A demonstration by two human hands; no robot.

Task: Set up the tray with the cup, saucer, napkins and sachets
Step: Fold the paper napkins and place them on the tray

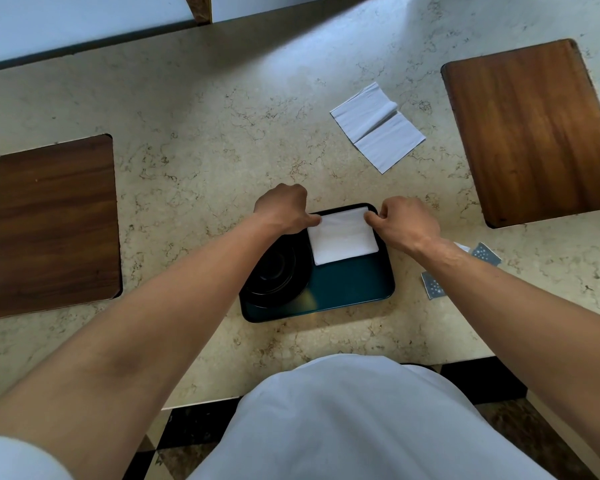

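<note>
A dark tray (347, 289) sits on the marble counter (222, 133) just in front of the person, its long side running left to right. In its far right corner lies a folded white napkin (342, 239), flat and roughly square with the tray's edges. Both hands are at the napkin's far edge: the left hand (284, 207) touches its far left corner with fingers curled under and the thumb tip against the paper, and the right hand (404, 220) pinches at the far right corner, fingers drawn together. Whether either hand truly grips the paper or only presses on it cannot be told.

On the tray's left half stands a black saucer (274, 292) with what looks like a black cup (271, 268) on it — the left forearm hides part of both. The tray's near right area is bare.

Past the tray, well apart to the far right, a second napkin (378, 128) lies half unfolded on the counter. Just right of the tray, partly under the right forearm, lie blue-grey sachets (485, 253) with a white speckled print — one near the wrist, another (433, 287) nearer the counter's front edge.

A dark wooden board (54, 226) lies at the left, a lighter one (534, 133) at the far right. The person wears white.
</note>
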